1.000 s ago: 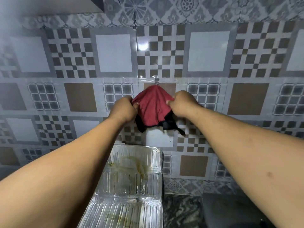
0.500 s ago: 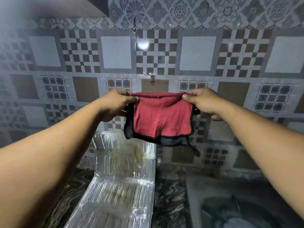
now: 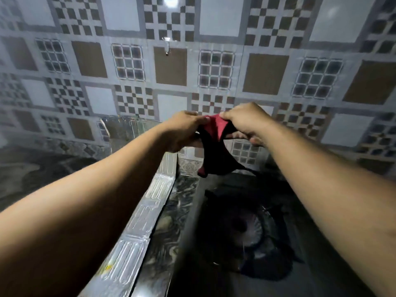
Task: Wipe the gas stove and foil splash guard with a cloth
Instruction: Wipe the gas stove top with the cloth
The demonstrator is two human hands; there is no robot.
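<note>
Both hands hold a red cloth with a black border [image 3: 216, 144] in the air above the back of the gas stove. My left hand [image 3: 184, 131] pinches its left top edge and my right hand [image 3: 246, 123] pinches its right top edge, close together, so the cloth hangs folded between them. The dark gas stove [image 3: 246, 230] with a round burner lies below, at lower right. A silver foil splash guard [image 3: 137, 215] stands along the stove's left side, with yellowish stains near its lower part.
A patterned tiled wall [image 3: 265, 71] fills the back, with a small metal hook [image 3: 167, 47] on it, bare. A dark marbled countertop [image 3: 171, 213] runs between the foil guard and the stove and continues at far left.
The cloth came off the wall hook, was stretched wide between both hands, and is now lowered over the stove with the hands brought together. The view has tilted downward.
</note>
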